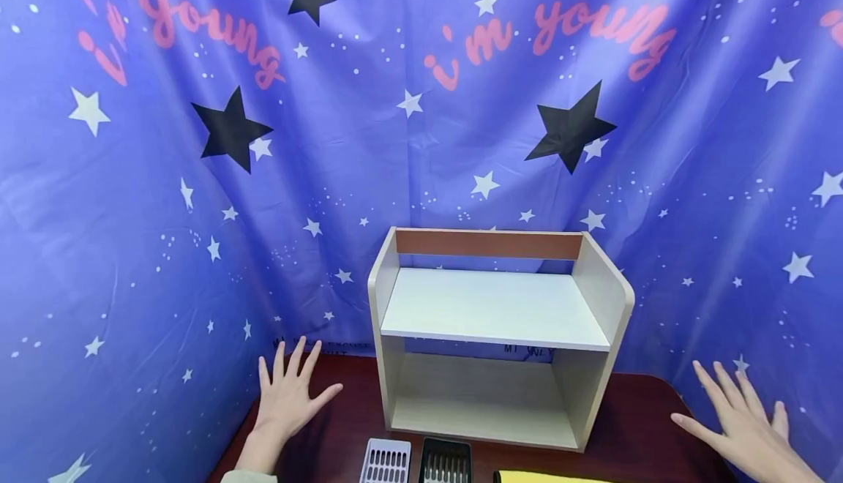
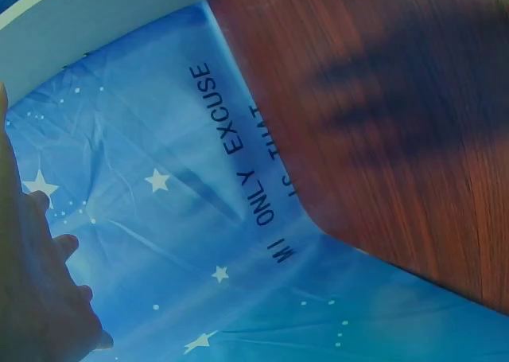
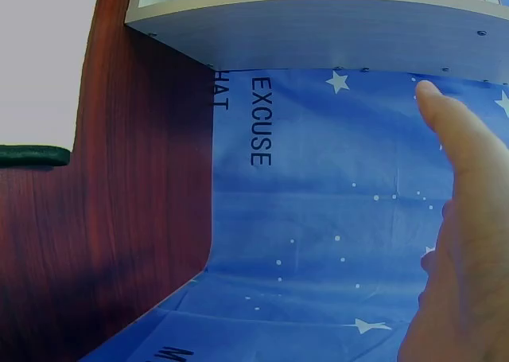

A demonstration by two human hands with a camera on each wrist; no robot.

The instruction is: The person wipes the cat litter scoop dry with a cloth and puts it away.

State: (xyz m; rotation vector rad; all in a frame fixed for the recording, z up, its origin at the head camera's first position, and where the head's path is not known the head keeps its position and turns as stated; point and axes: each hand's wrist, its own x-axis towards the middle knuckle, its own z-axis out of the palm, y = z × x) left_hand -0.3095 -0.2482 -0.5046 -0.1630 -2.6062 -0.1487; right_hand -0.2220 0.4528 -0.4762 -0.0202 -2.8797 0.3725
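My left hand (image 1: 287, 397) hovers to the left of a small two-tier shelf (image 1: 494, 307), fingers spread and holding nothing. On the far side, my right hand (image 1: 744, 421) is likewise spread out above the table's right corner, with nothing in it. Neither hand touches the shelf. In the left wrist view the left hand (image 2: 44, 274) shows only partly at the edge. The right wrist view has the right hand (image 3: 469, 227) with its thumb extended, near the shelf's side panel (image 3: 318, 32). Both visible shelf levels hold nothing.
At the front table edge are a pale slotted basket (image 1: 386, 461), a black slotted basket (image 1: 446, 461) and a yellow item (image 1: 546, 477), all cut off by the frame. A blue star-patterned curtain (image 1: 448, 146) hangs behind and beside the dark red wooden table (image 1: 336, 432).
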